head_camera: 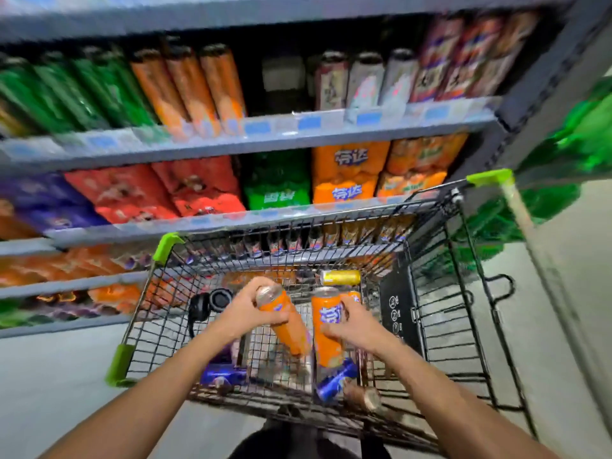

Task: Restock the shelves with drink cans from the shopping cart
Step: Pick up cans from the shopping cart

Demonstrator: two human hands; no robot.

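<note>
Left hand (pixel 255 308) grasps a tilted orange can (pixel 284 321); right hand (pixel 352 326) grasps an upright one (pixel 326 326) just beside. Lifting together, they may knock (cart rim (pixel 298 223) ahead too).

A shop aisle: price-tagged shelves (pixel 251 145) of canned drinks rise beyond a wire shopping cart (pixel 430 293).

Floor (pixel 49 376): pale grey and smooth, seen near left and at the right.
Right side: a grey upright panel (pixel 543 77) beside blurred green packs (pixel 583 144).
Light: even indoor light; the picture is blurred by motion.
</note>
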